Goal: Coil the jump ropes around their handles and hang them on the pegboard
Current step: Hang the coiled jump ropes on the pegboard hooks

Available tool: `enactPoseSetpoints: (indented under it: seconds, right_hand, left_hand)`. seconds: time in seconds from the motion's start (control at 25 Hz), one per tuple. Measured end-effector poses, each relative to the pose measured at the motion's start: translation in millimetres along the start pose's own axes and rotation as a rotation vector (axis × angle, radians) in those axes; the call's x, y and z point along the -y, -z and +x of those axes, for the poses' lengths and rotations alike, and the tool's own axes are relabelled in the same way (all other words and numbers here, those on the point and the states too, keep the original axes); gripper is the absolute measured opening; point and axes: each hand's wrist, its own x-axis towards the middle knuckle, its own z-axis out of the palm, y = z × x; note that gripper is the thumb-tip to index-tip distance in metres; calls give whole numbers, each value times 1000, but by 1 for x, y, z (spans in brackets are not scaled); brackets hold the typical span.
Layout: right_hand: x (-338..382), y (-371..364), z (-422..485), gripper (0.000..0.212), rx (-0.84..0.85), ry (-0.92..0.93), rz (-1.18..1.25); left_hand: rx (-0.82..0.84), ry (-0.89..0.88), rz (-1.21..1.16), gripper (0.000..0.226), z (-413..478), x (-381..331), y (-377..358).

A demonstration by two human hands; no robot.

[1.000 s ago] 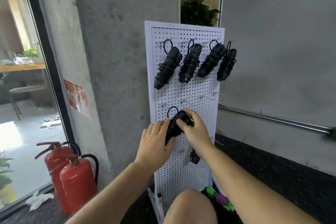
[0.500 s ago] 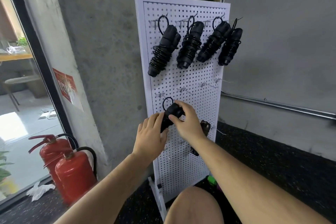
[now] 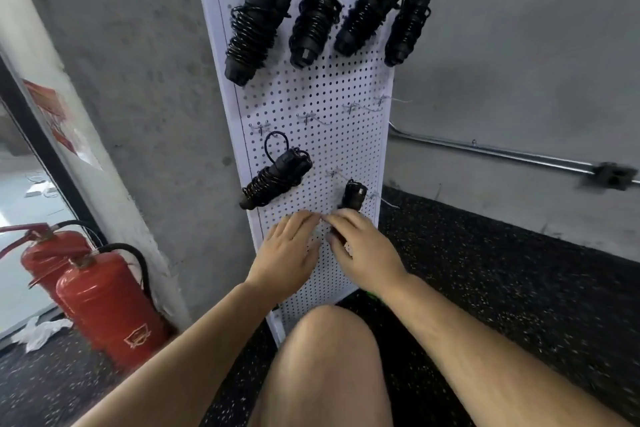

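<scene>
Low on the pegboard (image 3: 322,149), the right hand (image 3: 363,250) clenches its fingers round a black jump rope handle (image 3: 353,196), the left hand (image 3: 287,250), fingers released, sits just beside it, and a coiled jump rope (image 3: 273,180) hangs at the pegboard's middle left.

No legible text, number or brand found. Two items carry markings, and neither can be read. A red poster (image 3: 52,114) is stuck on the concrete pillar (image 3: 145,62) at far left. Pale shapes on it may be lettering, but it is blurred and seen at a steep angle, so no character can be made out. The nearer red fire extinguisher (image 3: 104,302) bears a small pale shield-like emblem (image 3: 137,337) low on its body. Any wording within it is too small to read.
</scene>
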Motion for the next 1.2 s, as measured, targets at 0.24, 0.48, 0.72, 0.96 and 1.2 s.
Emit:
enactPoseSetpoints:
  seconds: [0.24,0.48,0.72,0.96,1.2]
  right_hand:
    - [-67,-48,-75,38,121,-173,13]
    - [-145,-120,-146,42,348,-397,24]
    - [-190,-202,-183,53,574,-604,13]
    - [-204,-273,-187,78,773,-686,-118]
    - [-198,-282,-190,64,633,-667,-117]
  left_hand:
    - [362,-33,-101,56,-23,-9,-100]
    - [706,-11,-133,82,-64,-7,-214]
    - [1018,39,-17,62,-101,15,-293]
    - [1106,112,-6,66,-123,28,-335]
    - [1015,153,-77,62,-127,28,-332]
